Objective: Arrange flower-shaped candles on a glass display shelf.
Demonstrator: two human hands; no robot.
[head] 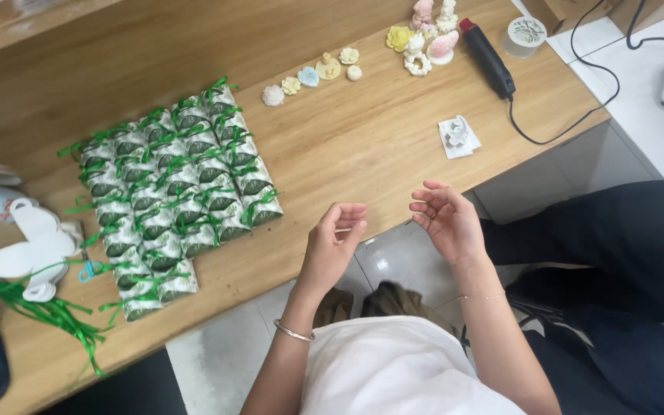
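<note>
My left hand [333, 242] and my right hand [443, 219] hover side by side over the near edge of a wooden table [363, 146]. The fingers of both are loosely curled and apart, and I see nothing held in either. To the left of my left hand lies a block of small green-and-white wrapped packets [174, 192], each tied with green ribbon and set in tight rows. A bangle circles my left wrist and a thin chain my right wrist.
Pastel moulded figures [313, 75] and taller ones [428, 34] sit at the far side, beside a black corded tool [488, 58] and a round white tub [524, 34]. A small white piece [457, 136] lies on paper. Loose green ribbon [44, 311], blue-handled scissors [87, 269] and a white paper box [28, 246] lie left.
</note>
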